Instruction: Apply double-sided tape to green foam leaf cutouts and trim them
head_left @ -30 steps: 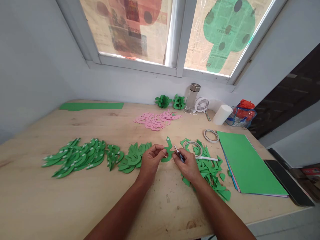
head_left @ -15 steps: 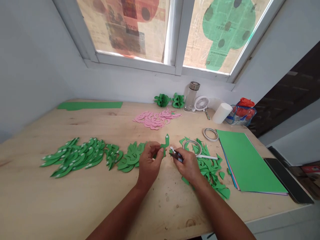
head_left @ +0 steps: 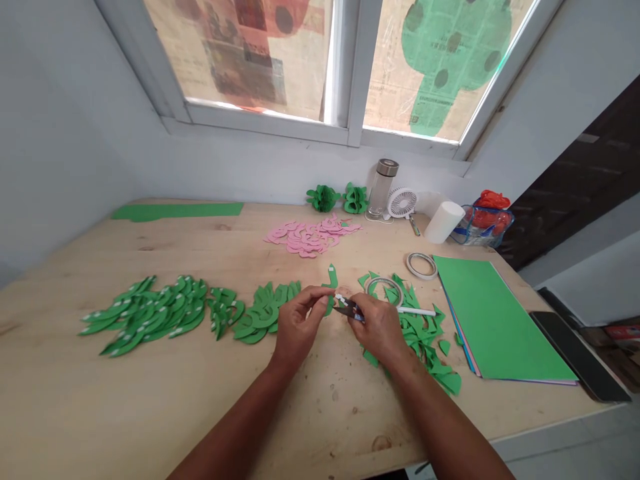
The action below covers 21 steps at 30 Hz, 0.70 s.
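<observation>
Between thumb and fingers, my left hand [head_left: 300, 325] pinches a curved green paper cutout [head_left: 333, 277] with a small white patch near its upper tip. My right hand [head_left: 384, 328] is closed round dark-bladed scissors [head_left: 347, 311], whose tips point left at the cutout. Small white tape bits [head_left: 341, 298] show at the right fingers, close to my left fingertips; whether they touch the cutout I cannot tell. Left of my left hand lie plain green cutouts [head_left: 265, 311]. Farther left is a heap of green cutouts with white patches [head_left: 165, 308].
Green scraps [head_left: 425, 347] lie by my right hand, with a tape roll [head_left: 384, 280] and a white stick [head_left: 417, 311] on them. Another tape roll [head_left: 421, 265] sits near stacked coloured sheets [head_left: 500, 320]. Pink cutouts [head_left: 305, 237], a bottle [head_left: 383, 187] and a small fan [head_left: 402, 203] stand farther back.
My right hand has brought the scissors and white bits slightly left, closer to my left fingers. The cutout has shifted a little left and up with a slight change of view.
</observation>
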Motion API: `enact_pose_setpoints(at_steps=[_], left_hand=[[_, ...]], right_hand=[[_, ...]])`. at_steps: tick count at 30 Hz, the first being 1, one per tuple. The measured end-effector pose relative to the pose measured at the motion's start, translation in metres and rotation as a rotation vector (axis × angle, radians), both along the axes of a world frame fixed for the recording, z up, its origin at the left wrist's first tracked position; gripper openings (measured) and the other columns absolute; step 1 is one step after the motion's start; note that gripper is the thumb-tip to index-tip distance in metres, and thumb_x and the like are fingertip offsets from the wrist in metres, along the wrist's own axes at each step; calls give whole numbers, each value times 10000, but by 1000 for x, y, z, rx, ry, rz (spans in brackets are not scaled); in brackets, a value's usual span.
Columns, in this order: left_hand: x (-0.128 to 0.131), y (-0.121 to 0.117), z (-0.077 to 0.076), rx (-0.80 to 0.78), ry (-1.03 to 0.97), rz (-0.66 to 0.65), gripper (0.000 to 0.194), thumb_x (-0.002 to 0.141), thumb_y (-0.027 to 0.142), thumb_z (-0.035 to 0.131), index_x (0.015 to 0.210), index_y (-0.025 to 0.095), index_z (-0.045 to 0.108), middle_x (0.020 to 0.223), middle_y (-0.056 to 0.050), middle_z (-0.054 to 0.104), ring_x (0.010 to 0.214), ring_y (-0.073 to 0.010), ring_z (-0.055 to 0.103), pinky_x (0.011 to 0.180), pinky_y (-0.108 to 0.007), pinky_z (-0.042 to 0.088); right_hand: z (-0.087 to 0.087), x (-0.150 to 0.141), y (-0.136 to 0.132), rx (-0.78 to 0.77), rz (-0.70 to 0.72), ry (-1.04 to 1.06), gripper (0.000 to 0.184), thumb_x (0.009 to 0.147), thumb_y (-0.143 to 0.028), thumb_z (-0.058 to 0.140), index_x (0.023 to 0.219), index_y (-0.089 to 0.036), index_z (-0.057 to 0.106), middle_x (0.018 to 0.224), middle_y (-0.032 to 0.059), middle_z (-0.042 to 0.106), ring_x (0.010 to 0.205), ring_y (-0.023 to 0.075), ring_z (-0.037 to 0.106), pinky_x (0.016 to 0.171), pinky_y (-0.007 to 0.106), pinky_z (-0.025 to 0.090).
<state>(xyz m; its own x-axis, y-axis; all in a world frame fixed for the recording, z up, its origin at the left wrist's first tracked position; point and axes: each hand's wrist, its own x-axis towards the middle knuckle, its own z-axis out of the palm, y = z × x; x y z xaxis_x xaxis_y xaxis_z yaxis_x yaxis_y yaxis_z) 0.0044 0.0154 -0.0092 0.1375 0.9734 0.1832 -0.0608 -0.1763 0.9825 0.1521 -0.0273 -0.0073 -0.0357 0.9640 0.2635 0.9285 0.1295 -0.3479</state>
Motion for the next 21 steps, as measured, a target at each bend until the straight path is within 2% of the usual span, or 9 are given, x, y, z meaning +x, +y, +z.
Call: enact_pose_setpoints(at_steps=[6,10,21], left_hand=[[2,2,0,-72,-4,-23,99,676,267,657,714,182,689,700,-26,653,679,-158,574,636,-248,453],[1,2,-2,-80,4,-31,94,664,267,670,687,176,675,685,-24,652,649,-150,572,612,-241,452],[-1,3,-4,57,148,-37,108,721,262,605,737,166,651,706,-15,649,675,-143,578,638,-246,457]], right_hand=[[-1,1,0,-14,10,-29,204,741,-165,525,930,-205,591,840,41,674,723,178,595,581,241,327],[0,0,0,-30,10,-38,161,751,-166,523,893,-204,589,824,36,672,723,173,593,579,240,323],[4,-1,1,-95,-12,-72,110,760,-182,524,852,-204,580,820,26,669,732,171,598,574,247,295]])
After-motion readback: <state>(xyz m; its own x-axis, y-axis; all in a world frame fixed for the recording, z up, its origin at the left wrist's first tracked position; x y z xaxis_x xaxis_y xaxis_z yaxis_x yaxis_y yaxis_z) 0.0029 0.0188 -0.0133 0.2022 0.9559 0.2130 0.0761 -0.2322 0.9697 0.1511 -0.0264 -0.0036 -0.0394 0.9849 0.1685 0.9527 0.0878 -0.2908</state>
